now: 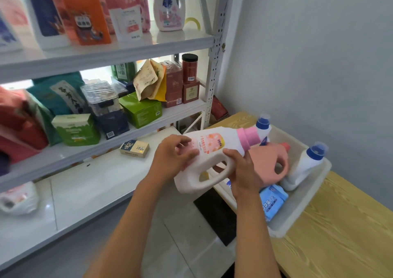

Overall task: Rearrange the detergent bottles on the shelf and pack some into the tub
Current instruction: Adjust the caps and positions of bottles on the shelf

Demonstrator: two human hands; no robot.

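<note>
Hands held a white detergent bottle (pixel 212 150) with a pink cap at frame centre, tilted above the white tub's (pixel 306 201) near edge. Left hand (pixel 172 156) curled over its label; right hand (pixel 240 171) gripped the handle. Tub sat on the wooden bench (pixel 340 235), holding a pink bottle (pixel 270 163).

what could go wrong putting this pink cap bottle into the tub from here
1. The tub already looks crowded: a pink jug, two blue-capped bottles and a blue pack. The white bottle may knock the leaning one over.
2. The tub's near end seems to overhang the wooden table; added weight there might tip it.
3. The left hand and right hand hold the bottle sideways, so a loose cap could leak.
</note>
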